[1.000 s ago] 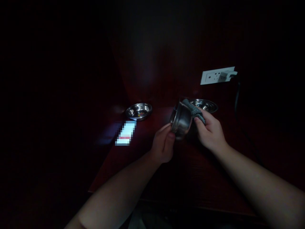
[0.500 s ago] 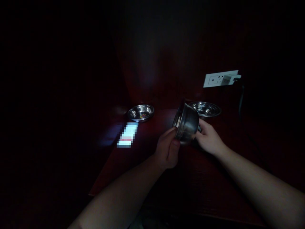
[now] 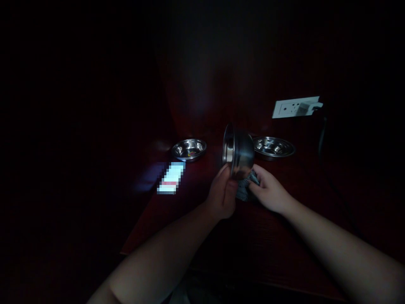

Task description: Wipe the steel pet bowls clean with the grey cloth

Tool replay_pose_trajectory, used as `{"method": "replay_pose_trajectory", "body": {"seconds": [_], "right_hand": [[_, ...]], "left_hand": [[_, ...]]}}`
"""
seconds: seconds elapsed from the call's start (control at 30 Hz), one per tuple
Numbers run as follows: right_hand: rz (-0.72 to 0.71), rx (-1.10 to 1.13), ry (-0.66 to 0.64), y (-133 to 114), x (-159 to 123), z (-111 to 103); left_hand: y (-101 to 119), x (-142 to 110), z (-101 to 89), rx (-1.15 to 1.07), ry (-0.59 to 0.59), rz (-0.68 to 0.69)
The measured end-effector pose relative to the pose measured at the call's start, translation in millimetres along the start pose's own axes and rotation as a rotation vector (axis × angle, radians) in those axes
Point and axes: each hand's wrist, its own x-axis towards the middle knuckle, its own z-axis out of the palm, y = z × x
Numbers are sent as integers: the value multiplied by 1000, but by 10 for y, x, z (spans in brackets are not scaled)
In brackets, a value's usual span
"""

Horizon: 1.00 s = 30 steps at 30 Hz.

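My left hand (image 3: 223, 194) grips a shiny metal bowl (image 3: 243, 154) by its rim and holds it up on its side, the opening turned to the left. A dark, textured cloth (image 3: 243, 190) is pinched in my right hand (image 3: 268, 188), against the lower right of the bowl's outer wall. Part of the cloth hangs below the bowl. The fingertips of my right hand are partly hidden behind the bowl and cloth.
On the dark red table (image 3: 196, 236), a second metal bowl (image 3: 190, 150) stands at the back left, beside a lit, blurred-out phone screen (image 3: 171, 178). A metal dish (image 3: 275, 147) lies behind my right hand. A wall socket (image 3: 295, 107) holds a plug with a hanging cord.
The cloth in my right hand has gone from the bowl's upper right side, round behind it, down to its lower side. My left hand has turned the bowl slightly.
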Motion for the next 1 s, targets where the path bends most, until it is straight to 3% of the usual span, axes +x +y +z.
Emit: {"method": "replay_pose_trajectory", "body": {"seconds": [0.3,0.7,0.87,1.0], "right_hand": [[17,75,-5,-137,-35,5],[-103,33,34,-313,-77,-32],[-134,-3,86,-290,-94,-70],[-149,-35,205,-278,-93,-95]], "left_hand": [[-30,12,-10,-18,-85,-98],[21,88,-39,47,-141,-192],[21,98,-42,81,-173,-236],[-8,97,-34,113,-190,-252]]}}
